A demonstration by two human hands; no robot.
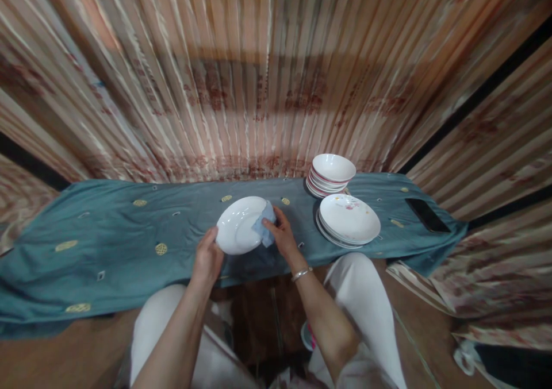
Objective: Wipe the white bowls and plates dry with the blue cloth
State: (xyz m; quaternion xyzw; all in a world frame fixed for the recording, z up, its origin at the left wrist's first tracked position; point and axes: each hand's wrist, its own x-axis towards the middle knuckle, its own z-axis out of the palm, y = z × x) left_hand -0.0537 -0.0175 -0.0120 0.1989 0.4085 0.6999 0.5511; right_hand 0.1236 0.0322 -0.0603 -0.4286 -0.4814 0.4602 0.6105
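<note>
A white plate [237, 228] is held up tilted over the table, its glossy face towards me. My left hand [208, 257] grips its left rim, the thumb on the near side. At the plate's right edge, my right hand [279, 231] is closed on a light blue cloth [265, 223] that presses against the plate's surface. A silver bangle circles my right wrist. To the right of that hand stands a stack of white plates [349, 219], the top one with a small floral print. Part of the held plate is hidden by the cloth and my fingers.
Behind the plate stack rises a pile of white bowls [332, 169] with reddish rims. A dark phone [426, 215] lies near the right end of the green patterned tablecloth [116, 234]. Pleated curtains [259, 90] hang behind and at both sides. My knees are against the near edge.
</note>
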